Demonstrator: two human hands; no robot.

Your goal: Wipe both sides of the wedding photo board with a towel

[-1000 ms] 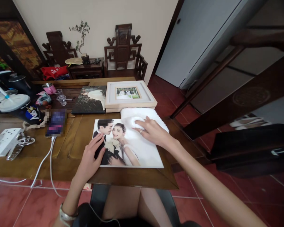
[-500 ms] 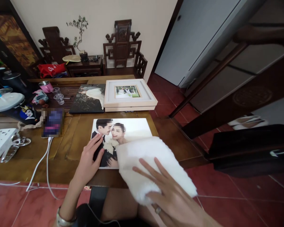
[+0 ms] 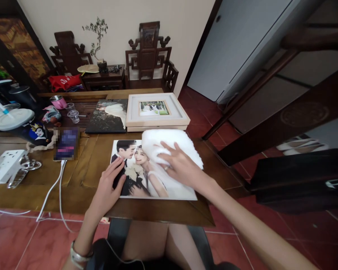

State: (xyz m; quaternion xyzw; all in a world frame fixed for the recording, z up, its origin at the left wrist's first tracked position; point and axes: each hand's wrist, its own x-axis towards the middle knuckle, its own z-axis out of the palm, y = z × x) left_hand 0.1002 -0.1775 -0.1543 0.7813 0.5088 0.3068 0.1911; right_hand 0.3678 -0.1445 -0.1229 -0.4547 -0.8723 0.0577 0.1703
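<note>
A glossy photo print of a couple (image 3: 138,178) lies flat on the wooden table in front of me. My left hand (image 3: 109,183) rests on the print's left edge, fingers stretched out and lying flat. Over the print's upper right part lies a fluffy white cloth (image 3: 169,138). My right hand (image 3: 181,163) presses on this cloth, and a fold of it is gripped between thumb and fingers. The cloth hides the print's top right corner.
Behind the print are a dark photo panel (image 3: 107,122) and a light wooden picture frame (image 3: 157,123). At left stand a lidded tumbler (image 3: 15,120), a phone (image 3: 66,144) on a white cable, a power strip (image 3: 9,163) and a clear hair claw (image 3: 19,174).
My right hand has pushed the white cloth away from me, from the print's lower right to its upper right. My left hand stays on the left edge. The view has shifted slightly.
</note>
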